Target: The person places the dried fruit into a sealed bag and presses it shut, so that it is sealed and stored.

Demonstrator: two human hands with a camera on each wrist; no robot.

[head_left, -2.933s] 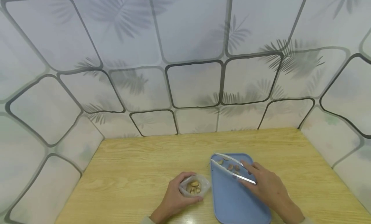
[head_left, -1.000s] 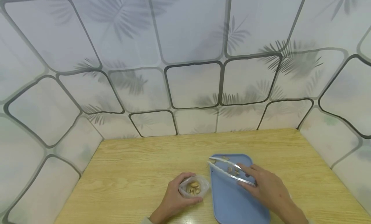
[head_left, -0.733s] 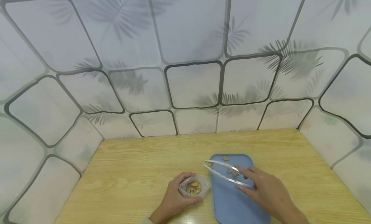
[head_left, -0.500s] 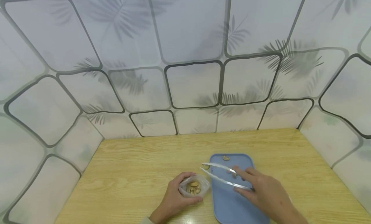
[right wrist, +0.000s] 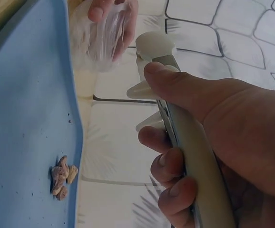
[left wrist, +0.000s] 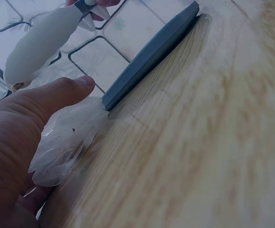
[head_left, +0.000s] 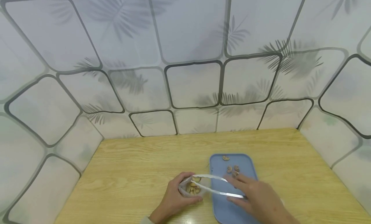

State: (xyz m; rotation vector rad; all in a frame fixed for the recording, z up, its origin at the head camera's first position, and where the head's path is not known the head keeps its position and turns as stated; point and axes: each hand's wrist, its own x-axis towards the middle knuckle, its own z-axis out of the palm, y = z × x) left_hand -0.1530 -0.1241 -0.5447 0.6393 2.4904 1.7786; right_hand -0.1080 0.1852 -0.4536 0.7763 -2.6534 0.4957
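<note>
My left hand curls round a clear plastic bag standing on the table, with several cashews visible inside its open mouth. In my right hand is a pair of white-tipped tongs, metal along the arms. Their tips are over the bag's mouth, with a cashew between them. The left wrist view shows one pale tong tip above the crumpled bag. In the right wrist view, thumb and fingers grip the tongs' handle.
A blue tray lies right of the bag, partly under my right hand. Several cashews rest near its far end, and dark crumbs dot it. Patterned cloth walls enclose the wooden table at the back and sides.
The tongs have picked a cashew from the tray's far left corner and carried it left and nearer, over the bag. My left hand and the bag have stayed in place.
</note>
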